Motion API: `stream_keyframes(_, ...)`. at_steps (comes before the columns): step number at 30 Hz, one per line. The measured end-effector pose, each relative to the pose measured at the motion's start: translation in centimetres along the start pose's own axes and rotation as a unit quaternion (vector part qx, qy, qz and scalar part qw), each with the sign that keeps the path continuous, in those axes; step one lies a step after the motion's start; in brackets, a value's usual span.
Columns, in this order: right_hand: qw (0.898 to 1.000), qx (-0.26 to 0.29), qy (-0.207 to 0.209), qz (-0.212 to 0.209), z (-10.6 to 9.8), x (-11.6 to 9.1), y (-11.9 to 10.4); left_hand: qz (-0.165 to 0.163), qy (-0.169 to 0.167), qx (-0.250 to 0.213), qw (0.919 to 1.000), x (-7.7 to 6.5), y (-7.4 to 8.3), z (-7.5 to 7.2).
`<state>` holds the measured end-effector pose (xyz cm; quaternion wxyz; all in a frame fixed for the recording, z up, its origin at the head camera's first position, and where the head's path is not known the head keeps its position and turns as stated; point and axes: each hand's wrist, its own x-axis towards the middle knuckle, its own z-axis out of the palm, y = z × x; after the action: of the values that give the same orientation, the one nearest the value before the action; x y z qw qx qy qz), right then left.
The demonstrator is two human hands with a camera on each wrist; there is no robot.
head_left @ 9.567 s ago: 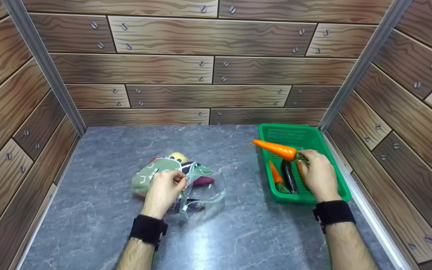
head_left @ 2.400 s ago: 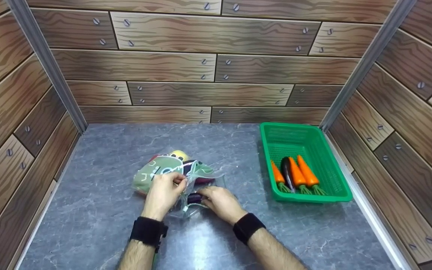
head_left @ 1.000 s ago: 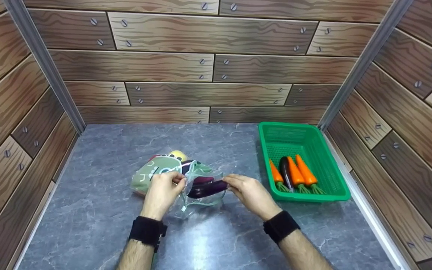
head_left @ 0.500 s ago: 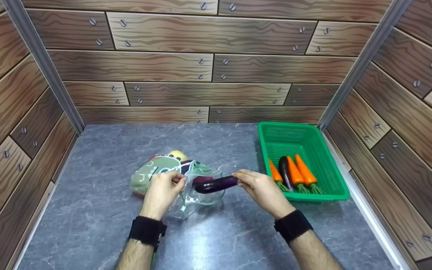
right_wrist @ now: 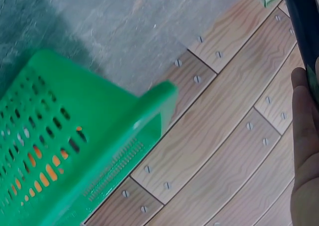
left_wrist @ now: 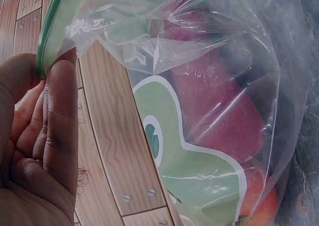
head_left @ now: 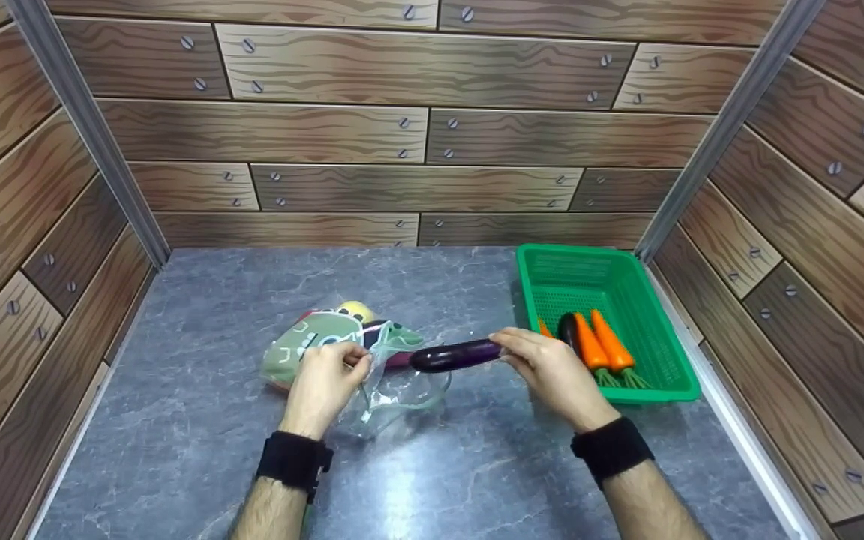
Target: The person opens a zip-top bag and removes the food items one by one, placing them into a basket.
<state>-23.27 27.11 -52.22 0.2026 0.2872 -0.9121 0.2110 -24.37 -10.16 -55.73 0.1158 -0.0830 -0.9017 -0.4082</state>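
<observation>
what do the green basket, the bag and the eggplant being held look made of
Green basket: probably moulded plastic with a slight sheen, from its even colour and regularly slotted sides.
Bag: thin, glossy plastic film, by its see-through creases and glints.
Held eggplant: smooth and shiny with bright highlights; moulded plastic or real skin, I can't tell.

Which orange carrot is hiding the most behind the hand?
The leftmost carrot in the green basket, as the head view shows it: just its orange tip peeks out past the right hand. The other two carrots show almost whole.
</observation>
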Motion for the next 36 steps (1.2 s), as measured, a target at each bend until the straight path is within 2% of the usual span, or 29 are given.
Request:
stream_keyframes(7,1.0,0.002,0.023,-0.008,-1.4,-0.1,0.9,0.002,-0.001,0.0,1.0,0.1,0.1,-0.1)
stream_keyframes(11,0.999,-0.013,0.03,0.005,-2.2,-0.2,1.3,0.002,-0.002,0.0,1.0,0.1,0.2,-0.1)
stream_keyframes(17,0.998,-0.014,0.038,0.045,-3.2,-0.4,2.0,0.0,-0.001,0.001,1.0,0.1,0.1,-0.1)
stream_keyframes(21,0.996,-0.01,0.061,0.066,-3.7,-0.5,2.7,0.002,-0.001,-0.001,1.0,0.1,0.1,-0.1)
stream_keyframes(27,0.99,-0.025,0.101,0.096,-4.4,-0.9,3.7,0.006,0.003,0.003,1.0,0.1,0.2,-0.1)
stream_keyframes(36,0.981,-0.039,0.117,0.151,-5.4,-1.6,5.2,0.006,0.007,0.013,0.9999,0.0,0.3,0.0)
